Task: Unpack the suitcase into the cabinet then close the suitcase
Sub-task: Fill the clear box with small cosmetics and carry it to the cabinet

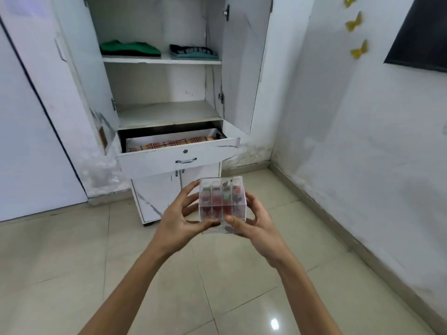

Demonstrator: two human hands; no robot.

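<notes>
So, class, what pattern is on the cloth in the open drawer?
Plaid check, reddish-brown and cream: the cloth in the drawer, seen in the head view.

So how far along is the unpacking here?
Done: green folded clothes and a dark-and-teal pile lie on the cabinet's top shelf; plaid fabric lies in the open drawer. In hand: the left hand and right hand hold a clear compartmented box, not yet stored. Left: suitcase out of view, closing unconfirmed.

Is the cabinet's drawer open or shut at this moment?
Open. The drawer juts out from the cabinet, and checked cloth shows inside it behind the front panel.
</notes>
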